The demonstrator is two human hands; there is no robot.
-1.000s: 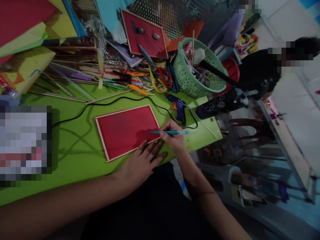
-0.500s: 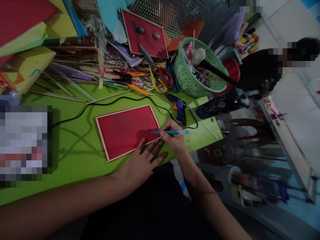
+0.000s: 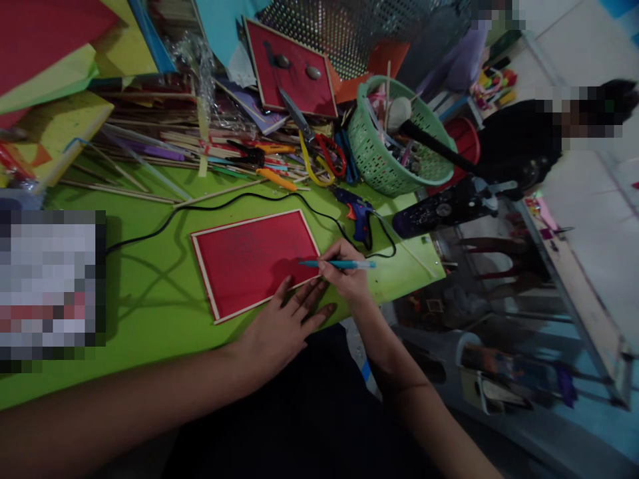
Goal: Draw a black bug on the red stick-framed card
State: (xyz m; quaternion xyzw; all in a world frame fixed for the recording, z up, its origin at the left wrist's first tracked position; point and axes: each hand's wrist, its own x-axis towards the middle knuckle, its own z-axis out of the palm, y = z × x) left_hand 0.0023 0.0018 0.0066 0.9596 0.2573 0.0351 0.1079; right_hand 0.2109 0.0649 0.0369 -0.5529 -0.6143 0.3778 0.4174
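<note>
A red board (image 3: 249, 266) edged with thin pale wooden strips lies flat on the green tabletop, with faint dark drawn lines on its upper part. My right hand (image 3: 347, 269) is closed around a teal pen (image 3: 344, 264), its tip pointing left at the board's right portion, over a shadow. Whether the tip touches the surface I cannot tell. My left hand (image 3: 279, 319) rests with fingers spread along the board's lower edge, fingertips close to my right hand. Just beyond the right hand lies a blue glue gun (image 3: 360, 216) with an orange trigger.
A green basket (image 3: 399, 179) of tools stands behind the glue gun, near a dark bottle (image 3: 439, 209). Scissors (image 3: 302, 123), an orange cutter (image 3: 275, 179) and many sticks line the back. A black cord (image 3: 224, 205) crosses behind the board. Another person (image 3: 524, 133) is at the right.
The pen tip has shifted very slightly to the left. My left hand stays at the board's lower edge, and the other things look the same.
</note>
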